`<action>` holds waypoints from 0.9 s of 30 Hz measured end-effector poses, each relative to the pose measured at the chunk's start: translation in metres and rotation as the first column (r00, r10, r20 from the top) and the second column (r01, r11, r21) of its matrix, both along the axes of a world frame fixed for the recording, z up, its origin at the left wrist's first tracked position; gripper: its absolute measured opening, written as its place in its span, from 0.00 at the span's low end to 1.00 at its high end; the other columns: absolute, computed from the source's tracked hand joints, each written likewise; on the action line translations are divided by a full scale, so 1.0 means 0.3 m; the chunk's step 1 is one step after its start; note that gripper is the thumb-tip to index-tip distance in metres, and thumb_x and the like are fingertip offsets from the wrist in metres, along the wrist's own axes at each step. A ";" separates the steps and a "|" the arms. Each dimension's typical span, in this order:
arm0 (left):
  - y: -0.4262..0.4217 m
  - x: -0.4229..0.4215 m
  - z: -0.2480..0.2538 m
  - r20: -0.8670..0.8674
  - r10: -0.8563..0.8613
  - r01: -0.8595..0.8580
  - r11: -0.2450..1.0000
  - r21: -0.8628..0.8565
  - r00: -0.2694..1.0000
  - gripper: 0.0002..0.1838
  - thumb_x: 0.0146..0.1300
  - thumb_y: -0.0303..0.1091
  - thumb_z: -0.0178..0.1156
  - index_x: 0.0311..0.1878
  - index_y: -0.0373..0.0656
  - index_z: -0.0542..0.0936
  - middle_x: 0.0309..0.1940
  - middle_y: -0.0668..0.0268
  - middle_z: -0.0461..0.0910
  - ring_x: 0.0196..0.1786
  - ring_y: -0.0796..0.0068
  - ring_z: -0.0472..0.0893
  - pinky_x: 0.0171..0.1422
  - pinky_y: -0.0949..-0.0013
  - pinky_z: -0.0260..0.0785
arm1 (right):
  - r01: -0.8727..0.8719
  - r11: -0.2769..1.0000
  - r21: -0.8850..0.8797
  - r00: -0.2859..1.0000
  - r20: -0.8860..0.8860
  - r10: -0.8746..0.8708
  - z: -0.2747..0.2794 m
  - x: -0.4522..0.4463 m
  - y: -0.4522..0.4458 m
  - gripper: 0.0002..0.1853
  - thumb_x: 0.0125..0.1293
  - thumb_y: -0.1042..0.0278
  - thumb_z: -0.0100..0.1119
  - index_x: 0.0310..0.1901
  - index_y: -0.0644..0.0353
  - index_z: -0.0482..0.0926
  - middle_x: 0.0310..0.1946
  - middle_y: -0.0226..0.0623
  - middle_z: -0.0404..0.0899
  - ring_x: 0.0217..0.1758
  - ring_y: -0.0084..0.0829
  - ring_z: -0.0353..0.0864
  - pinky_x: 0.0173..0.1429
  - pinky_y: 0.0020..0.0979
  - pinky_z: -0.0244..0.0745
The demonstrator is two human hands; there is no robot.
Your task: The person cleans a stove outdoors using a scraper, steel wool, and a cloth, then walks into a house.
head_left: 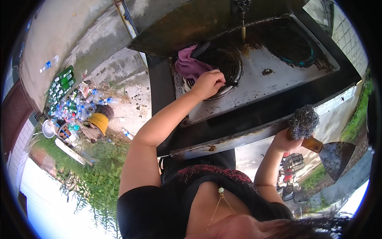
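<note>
One hand, the left (209,84), is held low over the left burner (227,59) of a stained stove (254,71), its fingers curled well inward. A short dark piece (231,84) is seen at its fingertips; whether it is gripped or only touched cannot be told. Just beyond the knuckles, a purple cloth (191,65) is bunched across the far left part of the burner, and a dark object (201,49) is seen at the cloth's far edge. By the right hand (288,141), which is closed, a scraper (311,144) is grasped at its orange-brown handle, with the broad, blotched blade pointed outward to the right. A ball of steel wool (303,121) is carried in the same hand, by which the fingers are partly hidden. Both are held near the stove's front edge, well apart from the cloth. The metal top is marked with rust and dark residue, and the right burner (292,49) is blackened, with a bluish-green rim. At the far left, green bottles (61,85) are piled beside plastic bottles (83,109), and a yellow bucket (98,122) is tipped among them.
</note>
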State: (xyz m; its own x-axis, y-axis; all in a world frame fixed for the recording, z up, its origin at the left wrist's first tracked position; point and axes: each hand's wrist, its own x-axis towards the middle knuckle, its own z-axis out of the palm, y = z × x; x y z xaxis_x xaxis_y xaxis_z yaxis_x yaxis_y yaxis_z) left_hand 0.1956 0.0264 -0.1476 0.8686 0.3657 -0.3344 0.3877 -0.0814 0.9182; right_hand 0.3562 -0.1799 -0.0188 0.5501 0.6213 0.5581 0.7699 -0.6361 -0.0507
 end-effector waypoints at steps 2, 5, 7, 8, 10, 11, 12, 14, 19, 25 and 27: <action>0.002 -0.051 0.021 0.023 -0.083 0.082 0.995 0.054 0.996 0.06 0.45 0.22 0.57 0.28 0.38 0.72 0.27 0.61 0.71 0.30 0.61 0.73 0.33 0.67 0.64 | -0.015 0.999 0.033 1.000 -0.024 0.016 0.002 0.003 -0.005 0.17 0.51 0.83 0.52 0.44 0.73 0.66 0.47 0.57 0.65 0.47 0.49 0.68 0.52 0.42 0.62; 0.084 -0.159 0.033 -0.084 -0.292 0.301 0.943 0.143 0.953 0.06 0.46 0.23 0.56 0.30 0.39 0.72 0.28 0.60 0.70 0.33 0.58 0.73 0.35 0.64 0.64 | 0.025 0.977 0.213 0.976 -0.216 0.022 0.029 0.016 0.047 0.12 0.51 0.78 0.53 0.39 0.69 0.68 0.38 0.49 0.70 0.39 0.44 0.72 0.44 0.39 0.66; 0.150 -0.249 0.012 -0.350 -0.462 0.549 0.809 0.209 0.815 0.05 0.46 0.24 0.55 0.28 0.39 0.71 0.27 0.59 0.71 0.33 0.55 0.73 0.35 0.60 0.64 | 0.046 0.929 0.368 0.932 -0.351 0.094 0.036 0.012 0.063 0.11 0.51 0.79 0.54 0.37 0.69 0.70 0.36 0.47 0.70 0.36 0.44 0.72 0.41 0.38 0.68; 0.175 -0.301 -0.001 -0.460 -0.516 0.665 0.701 0.257 0.722 0.05 0.45 0.21 0.53 0.27 0.38 0.71 0.27 0.57 0.71 0.33 0.55 0.73 0.34 0.61 0.64 | 0.065 0.893 0.445 0.904 -0.406 0.136 0.039 0.010 0.070 0.10 0.51 0.79 0.54 0.36 0.68 0.70 0.35 0.46 0.70 0.35 0.43 0.72 0.39 0.37 0.68; 0.204 -0.353 -0.004 -0.391 -0.252 0.337 0.927 0.167 0.885 0.03 0.49 0.21 0.53 0.28 0.37 0.71 0.24 0.63 0.73 0.29 0.67 0.74 0.32 0.68 0.65 | 0.028 0.931 0.365 0.939 -0.330 0.101 0.036 0.010 0.077 0.11 0.51 0.79 0.53 0.38 0.69 0.68 0.37 0.48 0.69 0.37 0.44 0.72 0.42 0.38 0.68; 0.205 -0.354 -0.027 -0.325 -0.108 0.108 0.994 -0.016 0.940 0.02 0.50 0.22 0.54 0.28 0.37 0.71 0.24 0.66 0.73 0.28 0.72 0.73 0.32 0.71 0.64 | -0.006 0.981 0.194 0.981 -0.187 0.043 0.043 0.009 0.080 0.13 0.52 0.78 0.52 0.41 0.69 0.65 0.38 0.49 0.69 0.39 0.45 0.71 0.44 0.40 0.67; 0.190 -0.325 -0.017 -0.297 0.051 -0.121 0.968 -0.221 0.953 0.02 0.52 0.23 0.54 0.29 0.37 0.71 0.23 0.69 0.73 0.27 0.77 0.72 0.31 0.74 0.64 | -0.018 0.999 0.041 1.000 -0.024 0.019 0.049 0.008 0.084 0.15 0.53 0.77 0.51 0.43 0.70 0.63 0.39 0.50 0.68 0.40 0.46 0.71 0.45 0.42 0.66; 0.150 -0.250 0.017 -0.322 0.048 -0.188 0.888 -0.421 0.946 0.05 0.55 0.27 0.56 0.33 0.37 0.73 0.24 0.76 0.72 0.28 0.90 0.68 0.32 0.82 0.62 | 0.074 0.997 -0.019 0.993 0.097 -0.072 0.017 0.003 0.030 0.15 0.51 0.78 0.55 0.41 0.69 0.65 0.40 0.52 0.69 0.41 0.50 0.72 0.45 0.43 0.67; 0.026 -0.057 -0.021 0.198 -0.082 0.072 0.996 0.060 0.977 0.07 0.45 0.24 0.59 0.31 0.39 0.76 0.30 0.63 0.74 0.34 0.65 0.74 0.37 0.71 0.66 | 0.185 0.983 -0.010 0.976 0.117 -0.183 0.000 -0.005 0.015 0.14 0.50 0.74 0.59 0.39 0.68 0.70 0.40 0.54 0.71 0.42 0.52 0.72 0.45 0.44 0.67; 0.137 -0.161 -0.018 0.119 -0.420 0.403 0.904 0.142 0.900 0.05 0.44 0.26 0.59 0.28 0.40 0.75 0.27 0.64 0.73 0.35 0.64 0.73 0.37 0.67 0.65 | 0.252 0.968 -0.015 0.950 0.196 -0.245 -0.003 0.003 0.028 0.15 0.44 0.72 0.62 0.35 0.67 0.73 0.35 0.48 0.74 0.39 0.49 0.73 0.43 0.40 0.68; 0.142 -0.176 -0.020 0.117 -0.403 0.393 0.914 0.096 0.908 0.05 0.44 0.25 0.59 0.28 0.39 0.75 0.27 0.63 0.73 0.35 0.64 0.73 0.37 0.67 0.65 | 0.257 0.966 0.038 0.956 0.138 -0.259 -0.010 0.001 0.025 0.15 0.44 0.73 0.62 0.36 0.67 0.72 0.36 0.50 0.74 0.40 0.50 0.72 0.44 0.40 0.67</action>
State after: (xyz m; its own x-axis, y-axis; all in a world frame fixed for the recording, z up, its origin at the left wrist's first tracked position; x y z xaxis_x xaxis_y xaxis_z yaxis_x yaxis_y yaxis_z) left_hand 0.1429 0.0688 -0.1536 0.9811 -0.0019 -0.1934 0.1858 -0.2684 0.9452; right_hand 0.3565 -0.1723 -0.0217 0.6055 0.4571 0.6514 0.5801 -0.8139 0.0320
